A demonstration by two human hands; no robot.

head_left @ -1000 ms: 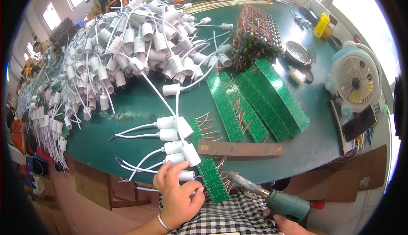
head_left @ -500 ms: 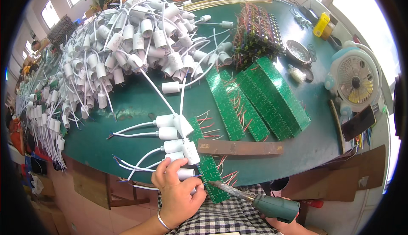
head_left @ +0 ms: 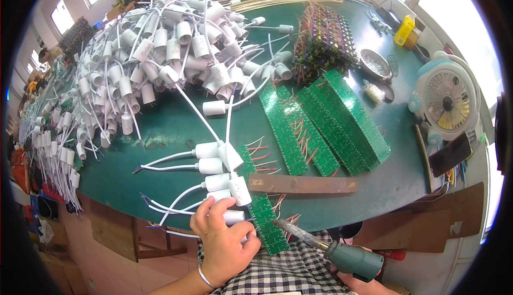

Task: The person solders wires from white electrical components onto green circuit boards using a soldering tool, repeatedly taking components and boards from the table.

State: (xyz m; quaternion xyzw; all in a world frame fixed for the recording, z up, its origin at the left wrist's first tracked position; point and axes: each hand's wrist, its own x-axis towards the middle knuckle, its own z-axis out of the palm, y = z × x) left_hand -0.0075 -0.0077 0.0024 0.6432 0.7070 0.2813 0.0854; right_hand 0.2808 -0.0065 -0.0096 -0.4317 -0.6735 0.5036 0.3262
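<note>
My left hand [head_left: 227, 241] is closed at the left edge of a narrow green circuit board [head_left: 265, 216], its thumb and forefinger pinching the end of a white cylindrical cable cap [head_left: 233, 218]. A thin wire end reaches from the pinch onto the board. My right hand [head_left: 360, 283], partly hidden, grips a soldering iron [head_left: 350, 258] with a green handle. The iron's tip is over the board's right side; whether it touches cannot be made out. Further white caps with cables [head_left: 208, 151] lie along the board's left, and red wires stick out on its right.
A brown flat bar [head_left: 302, 184] lies across the board. Beyond are larger green circuit boards [head_left: 336, 129], a stack of wired boards [head_left: 326, 38] and a big heap of white capped cables [head_left: 176, 54]. A small fan [head_left: 448, 100] and a phone [head_left: 451, 154] stand at right. Other people work across the table.
The soldering iron has shifted a little right and up, its tip leaving the wire end near my left fingers. My left hand stays in place.
</note>
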